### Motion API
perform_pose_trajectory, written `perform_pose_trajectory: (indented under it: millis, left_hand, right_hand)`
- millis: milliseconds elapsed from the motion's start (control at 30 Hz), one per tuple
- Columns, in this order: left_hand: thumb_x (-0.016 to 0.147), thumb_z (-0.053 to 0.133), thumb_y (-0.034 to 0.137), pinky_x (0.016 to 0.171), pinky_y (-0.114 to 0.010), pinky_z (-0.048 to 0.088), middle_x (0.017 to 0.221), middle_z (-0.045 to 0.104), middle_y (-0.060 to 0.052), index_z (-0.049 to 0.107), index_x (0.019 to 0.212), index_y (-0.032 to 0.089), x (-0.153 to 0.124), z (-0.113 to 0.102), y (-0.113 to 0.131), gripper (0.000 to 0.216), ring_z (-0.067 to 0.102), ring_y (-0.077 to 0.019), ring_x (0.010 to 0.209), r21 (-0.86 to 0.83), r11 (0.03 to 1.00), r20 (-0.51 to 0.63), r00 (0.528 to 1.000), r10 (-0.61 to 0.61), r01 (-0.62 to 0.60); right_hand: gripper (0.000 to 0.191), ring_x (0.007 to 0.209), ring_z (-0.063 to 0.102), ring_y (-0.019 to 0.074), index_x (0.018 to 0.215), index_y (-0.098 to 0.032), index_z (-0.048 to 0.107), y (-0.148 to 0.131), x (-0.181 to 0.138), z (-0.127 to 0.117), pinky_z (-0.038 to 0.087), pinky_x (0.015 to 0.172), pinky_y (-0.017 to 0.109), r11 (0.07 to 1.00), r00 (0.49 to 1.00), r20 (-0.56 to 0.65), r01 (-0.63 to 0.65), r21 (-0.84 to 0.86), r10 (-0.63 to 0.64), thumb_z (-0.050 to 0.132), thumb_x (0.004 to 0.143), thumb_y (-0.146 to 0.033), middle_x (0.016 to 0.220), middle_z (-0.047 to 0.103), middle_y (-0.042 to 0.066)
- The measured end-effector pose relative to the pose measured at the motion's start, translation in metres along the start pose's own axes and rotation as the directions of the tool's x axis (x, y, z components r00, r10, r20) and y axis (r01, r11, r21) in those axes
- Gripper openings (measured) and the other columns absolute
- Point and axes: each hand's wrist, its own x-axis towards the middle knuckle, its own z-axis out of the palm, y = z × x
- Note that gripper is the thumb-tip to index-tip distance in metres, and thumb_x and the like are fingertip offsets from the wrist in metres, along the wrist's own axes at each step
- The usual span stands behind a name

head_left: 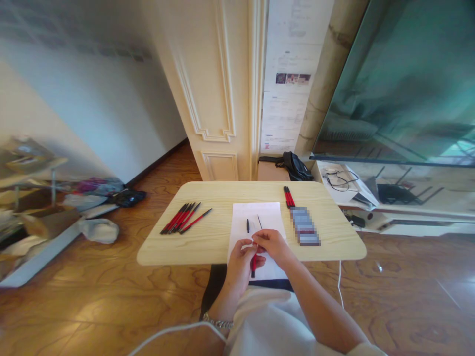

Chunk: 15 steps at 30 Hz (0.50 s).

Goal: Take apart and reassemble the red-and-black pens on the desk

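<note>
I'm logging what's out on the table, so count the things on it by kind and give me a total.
Loose red-and-black pens, left group: about 6, overlapping
Pens bundled at right: 1 bundle, count unclear
Red pen barrel in both hands: 1
White paper sheet: 1
Small black parts on the sheet: 2
Total: about 11

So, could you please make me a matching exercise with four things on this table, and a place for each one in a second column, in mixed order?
Things:
1. group of red and black pens
2. red pen barrel
3. small black pen part
4. red pens by the blurred patch

Places:
A. lying alone on the white paper, beyond the hands
B. far right part of the table
C. left part of the table, off the paper
D. held between the left hand and the right hand

Pairs: 1-C, 2-D, 3-A, 4-B
</note>
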Motion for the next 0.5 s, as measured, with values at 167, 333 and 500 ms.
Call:
perform_pose_trajectory:
  millis: [167, 333, 500]
  left_hand:
    - [0.064, 0.072, 0.042, 0.037, -0.019, 0.035, 0.054, 0.06, 0.004, 0.046, 0.086, 0.019, -0.011, 0.011, 0.014, 0.041, 0.056, -0.0126, 0.038, 0.079, 0.997, 0.012, 1.0, -0.011, 0.01]
    - [0.066, 0.07, 0.043, 0.035, -0.016, 0.026, 0.055, 0.061, 0.002, 0.046, 0.082, 0.019, -0.013, 0.015, 0.022, 0.037, 0.053, -0.0102, 0.037, 0.085, 0.996, 0.063, 0.998, -0.003, -0.003]
    - [0.063, 0.071, 0.043, 0.034, -0.017, 0.026, 0.054, 0.059, 0.003, 0.047, 0.079, 0.019, -0.005, 0.009, 0.016, 0.037, 0.049, -0.009, 0.035, 0.092, 0.995, 0.053, 0.998, -0.037, 0.033]
  right_hand:
    - [0.028, 0.054, 0.055, 0.0104, 0.074, -0.011, 0.065, 0.001, -0.005, 0.0, 0.043, 0.053, 0.023, 0.954, 0.992, 0.069, -0.118, 0.276, 0.103, 0.073, 0.065, -0.037, 0.062, 0.06, 0.002]
    - [0.026, 0.049, 0.053, 0.0089, 0.075, -0.011, 0.065, -0.004, -0.007, 0.0, 0.04, 0.048, 0.02, 0.923, 0.982, 0.142, -0.169, 0.347, 0.127, 0.072, 0.067, -0.034, 0.059, 0.06, 0.002]
    - [0.025, 0.05, 0.053, 0.0076, 0.078, -0.011, 0.066, -0.005, -0.006, -0.003, 0.041, 0.052, 0.02, 0.912, 0.975, 0.172, -0.193, 0.361, 0.138, 0.073, 0.067, -0.033, 0.061, 0.061, 0.002]
